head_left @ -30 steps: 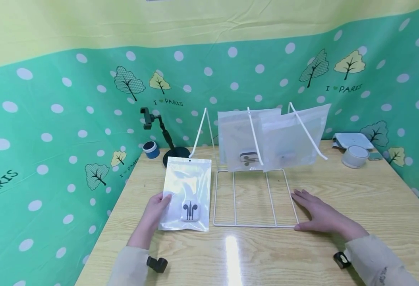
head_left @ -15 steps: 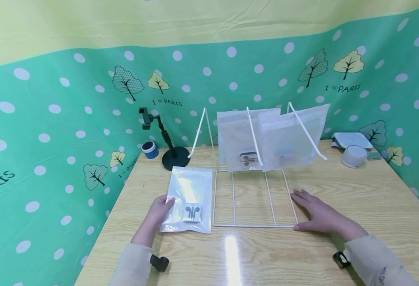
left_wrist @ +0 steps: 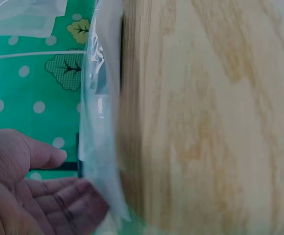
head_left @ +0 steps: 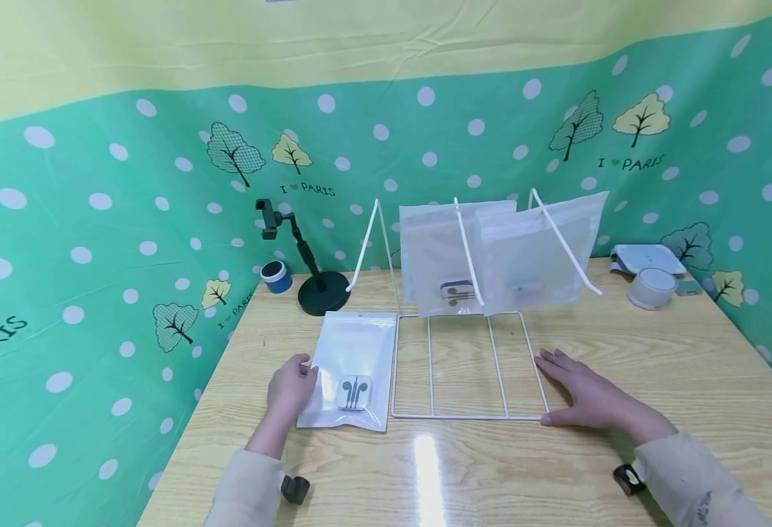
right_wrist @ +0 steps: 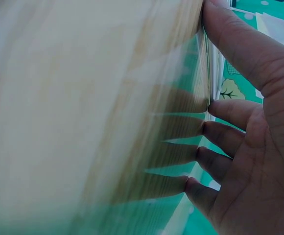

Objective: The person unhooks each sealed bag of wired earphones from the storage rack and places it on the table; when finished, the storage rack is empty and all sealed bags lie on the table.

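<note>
Clock centred on the white wire rack (head_left: 471, 418), 12 pointing away from the person. The white pouch (head_left: 359, 348) lies on the tbl (head_left: 359, 479) at 9 o'clock, just beside the rack's base, w/ a square earphone box (head_left: 355, 393) showing in its lower half.

L hand (head_left: 290, 384) is at the pouch's 9 o'clock edge. From the head view alone I couldn't swear to its grip; the L wrist view gives it: thumb & fingers apart, a gap btwn, fingertips right at the pouch's edge, thumb tip short of it. That view also has the pouch edge-on, bulging up off the tbl; the earphone pic can't be made out there, only from the head cam.

R hand (head_left: 583, 395) is at 3 o'clock, by the rack's side bar, fingers straight, thumb held well away from them. Head view gets the back of it; R wrist view gets the palm side, fingertips down on the shiny tbl w/ reflections running off them. Contact w/ the bar: can't tell.

Only the head view has the rest in full: hung pouch (head_left: 428, 252) at 12 w/ earphones low down, overlapped by a second hung pouch (head_left: 524, 252) at 1; black phone stand (head_left: 323, 294) & blue jar (head_left: 279, 281) approx 10; white tub (head_left: 653, 290) at 2.
</note>
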### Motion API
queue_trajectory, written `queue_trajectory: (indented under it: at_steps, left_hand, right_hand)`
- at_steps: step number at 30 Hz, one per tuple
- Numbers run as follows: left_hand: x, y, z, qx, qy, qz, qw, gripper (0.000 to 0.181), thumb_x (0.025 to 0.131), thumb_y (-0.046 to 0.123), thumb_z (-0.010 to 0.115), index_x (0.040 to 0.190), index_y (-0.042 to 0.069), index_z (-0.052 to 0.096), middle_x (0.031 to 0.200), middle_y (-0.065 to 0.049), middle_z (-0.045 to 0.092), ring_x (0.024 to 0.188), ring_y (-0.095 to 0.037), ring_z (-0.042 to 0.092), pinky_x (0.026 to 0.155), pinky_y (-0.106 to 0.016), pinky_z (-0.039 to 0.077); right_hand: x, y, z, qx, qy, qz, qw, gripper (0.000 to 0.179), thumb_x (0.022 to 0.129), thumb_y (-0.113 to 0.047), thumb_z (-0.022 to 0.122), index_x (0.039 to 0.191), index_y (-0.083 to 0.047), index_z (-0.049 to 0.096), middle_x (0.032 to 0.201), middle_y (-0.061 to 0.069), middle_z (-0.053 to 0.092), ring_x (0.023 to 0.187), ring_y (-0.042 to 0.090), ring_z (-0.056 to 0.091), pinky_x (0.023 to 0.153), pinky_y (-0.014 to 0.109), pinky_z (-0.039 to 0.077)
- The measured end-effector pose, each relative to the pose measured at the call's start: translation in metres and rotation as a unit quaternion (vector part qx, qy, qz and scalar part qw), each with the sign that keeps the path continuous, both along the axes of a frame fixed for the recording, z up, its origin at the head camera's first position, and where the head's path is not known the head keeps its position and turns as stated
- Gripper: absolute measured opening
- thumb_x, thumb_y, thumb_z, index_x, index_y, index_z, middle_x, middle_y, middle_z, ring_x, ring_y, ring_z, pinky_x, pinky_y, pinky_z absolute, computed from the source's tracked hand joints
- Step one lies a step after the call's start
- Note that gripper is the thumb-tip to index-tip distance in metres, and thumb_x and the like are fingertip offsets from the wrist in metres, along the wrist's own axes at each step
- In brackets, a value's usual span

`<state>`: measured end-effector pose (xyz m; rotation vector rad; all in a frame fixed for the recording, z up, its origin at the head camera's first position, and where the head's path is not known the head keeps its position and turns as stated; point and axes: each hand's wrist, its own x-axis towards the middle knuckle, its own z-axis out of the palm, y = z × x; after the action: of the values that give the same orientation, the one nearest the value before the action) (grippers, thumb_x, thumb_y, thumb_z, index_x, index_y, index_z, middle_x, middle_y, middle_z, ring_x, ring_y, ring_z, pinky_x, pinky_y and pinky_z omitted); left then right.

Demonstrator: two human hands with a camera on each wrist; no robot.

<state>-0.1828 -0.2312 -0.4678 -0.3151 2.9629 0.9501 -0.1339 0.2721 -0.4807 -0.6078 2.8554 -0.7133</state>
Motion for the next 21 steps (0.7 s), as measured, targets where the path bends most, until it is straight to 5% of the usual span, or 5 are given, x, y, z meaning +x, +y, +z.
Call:
queue_trajectory:
  at_steps: [4, 8, 15, 21]
  left_hand:
    - [0.003, 0.008, 0.016, -0.065, 0.013, 0.007, 0.9978, 0.040, 0.095, 0.020, 0.057, 0.127, -0.004, 0.058, 0.118, -0.025, 0.064, 0.107, -0.041, 0.060, 0.087, -0.054, 0.049]
    - [0.000, 0.027, 0.030, -0.054, 0.054, -0.007, 0.9971, 0.038, 0.096, 0.021, 0.057, 0.127, -0.002, 0.060, 0.124, -0.024, 0.061, 0.110, -0.040, 0.060, 0.087, -0.052, 0.051]
    - [-0.015, 0.073, 0.044, 0.078, 0.095, -0.052, 0.9910, 0.032, 0.097, 0.023, 0.058, 0.123, 0.005, 0.066, 0.121, -0.012, 0.066, 0.104, -0.027, 0.065, 0.082, -0.040, 0.056]
    - [-0.032, 0.109, 0.050, 0.214, 0.128, -0.152, 0.9565, 0.033, 0.097, 0.020, 0.060, 0.125, 0.002, 0.063, 0.119, -0.012, 0.067, 0.105, -0.027, 0.064, 0.087, -0.037, 0.055]
  right_hand:
    - [0.001, 0.000, 0.001, -0.002, 0.003, 0.002, 1.0000, 0.105, 0.070, -0.061, 0.077, 0.145, 0.003, 0.041, 0.150, 0.030, 0.033, 0.136, 0.054, 0.025, 0.104, 0.068, 0.028]
    - [-0.001, 0.001, 0.001, 0.002, 0.000, -0.003, 1.0000, 0.105, 0.070, -0.059, 0.078, 0.145, 0.003, 0.040, 0.151, 0.029, 0.032, 0.137, 0.054, 0.024, 0.105, 0.067, 0.028]
    - [-0.001, 0.001, 0.002, 0.000, -0.003, -0.005, 1.0000, 0.103, 0.071, -0.057, 0.079, 0.145, 0.003, 0.040, 0.150, 0.030, 0.032, 0.137, 0.054, 0.023, 0.105, 0.068, 0.026]
    - [0.000, 0.000, 0.001, -0.003, -0.005, -0.005, 1.0000, 0.104, 0.070, -0.058, 0.078, 0.145, 0.003, 0.041, 0.151, 0.030, 0.031, 0.136, 0.055, 0.023, 0.105, 0.068, 0.025]
